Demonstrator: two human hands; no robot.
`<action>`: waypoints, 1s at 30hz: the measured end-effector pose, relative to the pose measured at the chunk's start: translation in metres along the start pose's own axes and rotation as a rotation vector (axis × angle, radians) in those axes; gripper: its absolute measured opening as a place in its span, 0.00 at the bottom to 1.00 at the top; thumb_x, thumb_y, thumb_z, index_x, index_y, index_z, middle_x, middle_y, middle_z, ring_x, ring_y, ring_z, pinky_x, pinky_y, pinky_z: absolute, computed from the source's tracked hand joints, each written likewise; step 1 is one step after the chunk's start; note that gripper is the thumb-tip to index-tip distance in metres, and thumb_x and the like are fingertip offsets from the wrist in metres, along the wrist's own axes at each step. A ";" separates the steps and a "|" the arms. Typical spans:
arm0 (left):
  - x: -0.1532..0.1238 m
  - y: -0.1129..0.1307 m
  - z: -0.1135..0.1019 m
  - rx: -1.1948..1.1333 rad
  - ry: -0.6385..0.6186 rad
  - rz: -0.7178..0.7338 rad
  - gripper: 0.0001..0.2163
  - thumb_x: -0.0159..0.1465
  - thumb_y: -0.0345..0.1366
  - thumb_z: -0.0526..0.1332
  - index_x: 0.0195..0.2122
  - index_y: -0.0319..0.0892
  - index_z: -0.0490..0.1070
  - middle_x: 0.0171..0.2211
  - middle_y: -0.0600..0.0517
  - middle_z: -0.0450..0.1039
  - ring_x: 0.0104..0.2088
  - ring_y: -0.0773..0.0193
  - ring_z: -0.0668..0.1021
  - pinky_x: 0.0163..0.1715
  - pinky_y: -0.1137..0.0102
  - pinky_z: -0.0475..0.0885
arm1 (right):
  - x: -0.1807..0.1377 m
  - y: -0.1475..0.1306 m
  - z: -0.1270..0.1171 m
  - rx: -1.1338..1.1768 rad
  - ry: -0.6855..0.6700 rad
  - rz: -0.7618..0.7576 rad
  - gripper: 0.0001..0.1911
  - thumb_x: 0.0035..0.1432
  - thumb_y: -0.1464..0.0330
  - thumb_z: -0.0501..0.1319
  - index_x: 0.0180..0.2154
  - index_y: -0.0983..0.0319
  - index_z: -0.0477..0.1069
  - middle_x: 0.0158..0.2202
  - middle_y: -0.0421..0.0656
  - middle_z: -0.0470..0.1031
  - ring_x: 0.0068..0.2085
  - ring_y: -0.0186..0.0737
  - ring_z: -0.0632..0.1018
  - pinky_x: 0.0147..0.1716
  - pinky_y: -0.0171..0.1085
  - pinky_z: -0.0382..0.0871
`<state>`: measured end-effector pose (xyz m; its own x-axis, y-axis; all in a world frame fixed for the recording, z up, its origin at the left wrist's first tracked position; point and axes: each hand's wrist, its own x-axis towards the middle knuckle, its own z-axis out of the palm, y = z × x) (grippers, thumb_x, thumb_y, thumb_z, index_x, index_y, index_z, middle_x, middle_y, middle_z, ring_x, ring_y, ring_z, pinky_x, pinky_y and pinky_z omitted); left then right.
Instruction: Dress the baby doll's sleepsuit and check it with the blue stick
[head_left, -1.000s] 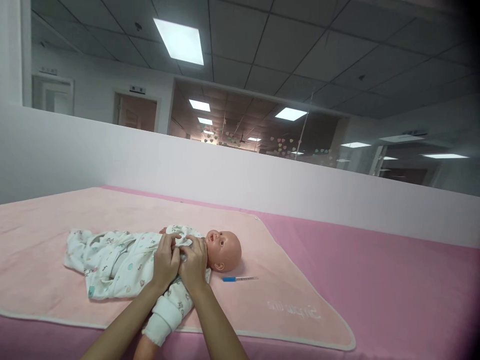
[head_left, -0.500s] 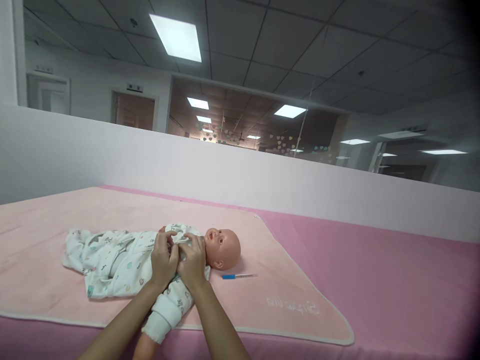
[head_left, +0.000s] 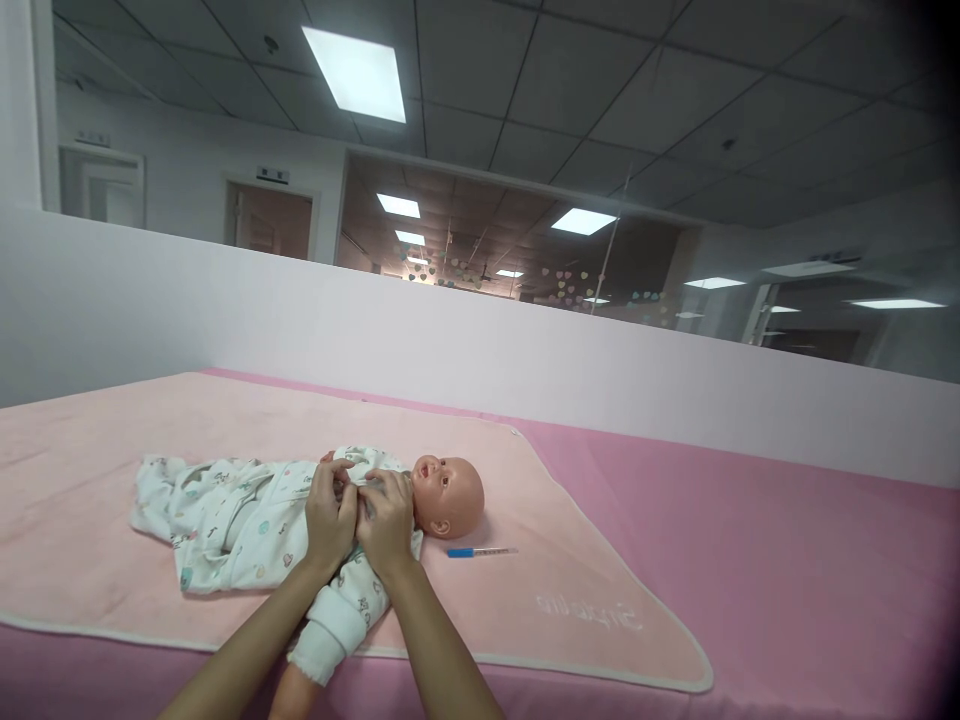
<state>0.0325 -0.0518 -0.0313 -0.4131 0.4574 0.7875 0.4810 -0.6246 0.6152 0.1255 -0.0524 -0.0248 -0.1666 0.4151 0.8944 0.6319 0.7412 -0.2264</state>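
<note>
A bald baby doll (head_left: pixel 456 497) lies on its back with its head to the right, dressed in a white printed outfit (head_left: pixel 247 540). Over its upper chest, my left hand (head_left: pixel 328 520) and my right hand (head_left: pixel 385 520) sit side by side, nearly touching, fingers bent and pinching the front of the garment near the neck. The exact spot between my fingertips is partly hidden. One doll arm, in a sleeve with a white cuff (head_left: pixel 328 625), points toward me between my forearms. Beside the head rests a thin clear thermometer with a blue end (head_left: pixel 460 552).
Under the doll is a peach blanket (head_left: pixel 585 560) with pale edging and stitched lettering. It covers part of a pink surface (head_left: pixel 810 570). A low white wall (head_left: pixel 450 340) runs along the back, with glass above it.
Both hands stay at the doll's chest, with only slight finger movement; my right fingers look a little more bent. The whole view has shifted very slightly.
</note>
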 end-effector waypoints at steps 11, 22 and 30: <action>0.002 0.001 -0.004 -0.038 -0.023 -0.100 0.12 0.51 0.28 0.52 0.38 0.43 0.64 0.25 0.56 0.61 0.24 0.66 0.68 0.26 0.72 0.66 | -0.002 0.001 -0.001 -0.026 -0.028 -0.035 0.07 0.53 0.73 0.59 0.28 0.59 0.74 0.38 0.41 0.71 0.41 0.37 0.68 0.41 0.38 0.59; 0.002 0.008 -0.005 -0.051 -0.078 -0.049 0.11 0.50 0.28 0.51 0.34 0.43 0.64 0.20 0.58 0.58 0.20 0.67 0.64 0.22 0.73 0.62 | -0.004 0.006 0.004 -0.039 -0.087 0.035 0.07 0.52 0.74 0.58 0.33 0.58 0.72 0.34 0.40 0.72 0.38 0.39 0.68 0.38 0.38 0.57; -0.001 0.012 -0.003 -0.017 0.020 -0.028 0.09 0.50 0.29 0.52 0.33 0.43 0.65 0.21 0.58 0.56 0.20 0.68 0.63 0.20 0.74 0.61 | -0.003 0.005 0.006 -0.060 -0.025 0.045 0.07 0.54 0.71 0.59 0.24 0.60 0.67 0.27 0.39 0.70 0.33 0.37 0.66 0.37 0.38 0.56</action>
<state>0.0360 -0.0615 -0.0251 -0.4419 0.4617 0.7692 0.4560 -0.6228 0.6358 0.1251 -0.0471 -0.0311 -0.1549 0.4607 0.8739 0.6830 0.6891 -0.2422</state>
